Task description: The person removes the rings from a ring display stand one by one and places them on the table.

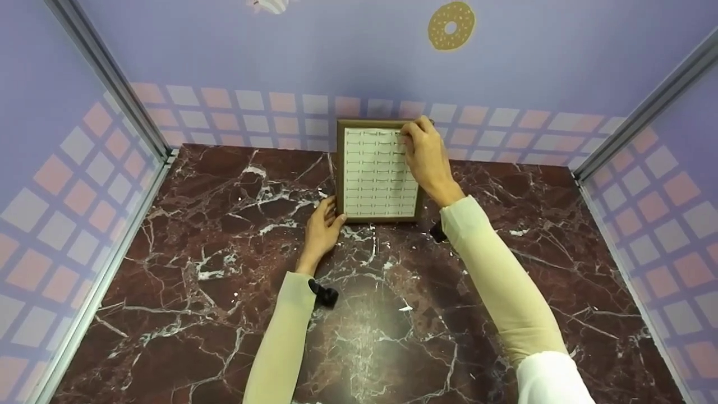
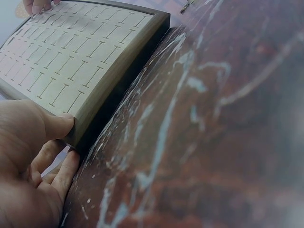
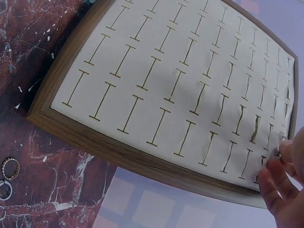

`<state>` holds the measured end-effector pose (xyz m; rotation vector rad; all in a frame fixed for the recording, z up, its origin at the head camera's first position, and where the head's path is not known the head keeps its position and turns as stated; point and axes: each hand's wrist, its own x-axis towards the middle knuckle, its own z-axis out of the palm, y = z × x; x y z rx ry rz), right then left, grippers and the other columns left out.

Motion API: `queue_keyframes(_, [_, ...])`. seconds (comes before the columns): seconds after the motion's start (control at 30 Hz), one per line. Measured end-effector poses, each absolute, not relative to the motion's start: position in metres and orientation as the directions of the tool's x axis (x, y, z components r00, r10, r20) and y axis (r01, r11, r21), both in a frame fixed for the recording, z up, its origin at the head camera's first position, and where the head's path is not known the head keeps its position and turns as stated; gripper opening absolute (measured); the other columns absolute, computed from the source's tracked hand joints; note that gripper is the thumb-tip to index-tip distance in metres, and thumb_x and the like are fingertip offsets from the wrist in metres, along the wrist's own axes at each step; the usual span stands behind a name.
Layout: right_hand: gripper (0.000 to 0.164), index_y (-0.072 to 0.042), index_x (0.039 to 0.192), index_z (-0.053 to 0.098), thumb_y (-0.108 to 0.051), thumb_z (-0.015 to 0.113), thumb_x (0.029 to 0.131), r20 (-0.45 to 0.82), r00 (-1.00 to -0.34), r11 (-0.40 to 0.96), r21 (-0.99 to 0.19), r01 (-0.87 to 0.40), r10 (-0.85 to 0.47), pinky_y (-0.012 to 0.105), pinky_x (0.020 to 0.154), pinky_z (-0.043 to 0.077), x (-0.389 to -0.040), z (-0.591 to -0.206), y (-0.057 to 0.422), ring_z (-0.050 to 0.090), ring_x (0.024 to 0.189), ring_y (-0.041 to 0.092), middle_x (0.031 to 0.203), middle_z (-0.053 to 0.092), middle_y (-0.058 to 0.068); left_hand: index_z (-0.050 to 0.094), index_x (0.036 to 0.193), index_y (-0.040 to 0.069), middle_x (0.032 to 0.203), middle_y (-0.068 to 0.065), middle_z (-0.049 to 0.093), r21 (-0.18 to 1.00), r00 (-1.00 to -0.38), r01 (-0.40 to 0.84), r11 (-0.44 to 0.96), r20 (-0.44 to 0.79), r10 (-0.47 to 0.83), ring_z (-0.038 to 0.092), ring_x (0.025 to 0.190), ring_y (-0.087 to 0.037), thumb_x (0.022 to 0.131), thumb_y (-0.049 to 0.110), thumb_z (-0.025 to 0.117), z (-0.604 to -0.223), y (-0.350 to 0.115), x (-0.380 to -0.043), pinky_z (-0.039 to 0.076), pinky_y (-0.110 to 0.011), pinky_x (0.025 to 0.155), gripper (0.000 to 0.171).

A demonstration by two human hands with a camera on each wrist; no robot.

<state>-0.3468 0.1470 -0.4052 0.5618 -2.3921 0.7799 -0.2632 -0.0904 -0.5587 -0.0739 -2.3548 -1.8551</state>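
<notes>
A ring display board (image 1: 381, 174) with a brown wood-look frame and a white slotted pad stands propped against the back wall. My left hand (image 1: 322, 233) holds its lower left corner, the thumb (image 2: 59, 126) on the front of the frame and the fingers at the side and below. At the upper right corner of the pad is my right hand (image 1: 427, 157). Its thumb and fingertips pinch a small shiny ring (image 3: 281, 141), mostly covered by the fingers, right at a slot. Some slots near these fingers bulge open in the right wrist view.
Several loose rings (image 3: 10, 168) lie on the dark red marbled table (image 1: 213, 314) beside the board's right side. Purple walls with pink and white squares (image 1: 252, 112) enclose the table at the back and both sides. Black wrist cameras (image 1: 325, 294) sit on both sleeves.
</notes>
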Motion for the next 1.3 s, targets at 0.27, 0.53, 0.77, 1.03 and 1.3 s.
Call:
queue_keyframes(0.27, [0.014, 0.004, 0.106, 0.072, 0.004, 0.059, 0.106, 0.614, -0.752, 0.727, -0.4, -0.558, -0.24, 0.037, 0.085, 0.063, -0.339, -0.403, 0.15, 0.069, 0.097, 0.031, 0.107, 0.063, 0.013, 0.051, 0.153, -0.003, 0.154, -0.028, 0.056, 0.967, -0.992, 0.102, 0.233, 0.117, -0.052, 0.057, 0.142, -0.041, 0.102, -0.001, 0.067, -0.559, -0.092, -0.263, 0.051, -0.046, 0.12, 0.054])
queue_keyframes(0.53, [0.012, 0.005, 0.105, 0.073, 0.004, 0.061, 0.104, 0.625, -0.729, 0.712, -0.374, -0.594, -0.28, 0.036, 0.089, 0.063, -0.332, -0.402, 0.16, 0.069, 0.099, 0.033, 0.107, 0.064, 0.016, 0.052, 0.152, -0.005, 0.152, -0.03, 0.057, 0.961, -0.989, 0.119, 0.25, 0.137, -0.055, 0.058, 0.141, -0.042, 0.102, -0.001, 0.067, -0.56, -0.091, -0.266, 0.052, -0.047, 0.12, 0.053])
queue_keyframes(0.77, [0.012, 0.004, 0.104, 0.073, 0.003, 0.061, 0.105, 0.639, -0.703, 0.693, -0.354, -0.628, -0.311, 0.037, 0.085, 0.064, -0.32, -0.41, 0.174, 0.069, 0.094, 0.033, 0.105, 0.065, 0.017, 0.05, 0.154, -0.003, 0.155, -0.028, 0.055, 0.965, -0.992, 0.095, 0.243, 0.112, -0.054, 0.056, 0.144, -0.041, 0.103, 0.001, 0.067, -0.56, -0.09, -0.266, 0.05, -0.046, 0.121, 0.054])
queue_keyframes(1.03, [0.013, 0.005, 0.104, 0.072, 0.004, 0.06, 0.105, 0.632, -0.698, 0.675, -0.356, -0.647, -0.336, 0.037, 0.08, 0.063, -0.302, -0.424, 0.193, 0.069, 0.093, 0.031, 0.105, 0.066, 0.017, 0.05, 0.154, -0.002, 0.155, -0.028, 0.055, 0.963, -0.992, 0.102, 0.248, 0.118, -0.05, 0.056, 0.144, -0.04, 0.103, 0.001, 0.067, -0.559, -0.089, -0.265, 0.051, -0.045, 0.121, 0.054])
queue_keyframes(1.3, [0.01, 0.006, 0.102, 0.073, 0.006, 0.063, 0.103, 0.62, -0.703, 0.675, -0.355, -0.647, -0.348, 0.039, 0.078, 0.063, -0.288, -0.44, 0.206, 0.069, 0.09, 0.032, 0.102, 0.065, 0.018, 0.049, 0.155, -0.002, 0.156, -0.028, 0.054, 0.96, -0.991, 0.11, 0.257, 0.125, -0.041, 0.055, 0.144, -0.042, 0.103, 0.003, 0.067, -0.558, -0.09, -0.263, 0.05, -0.047, 0.121, 0.055])
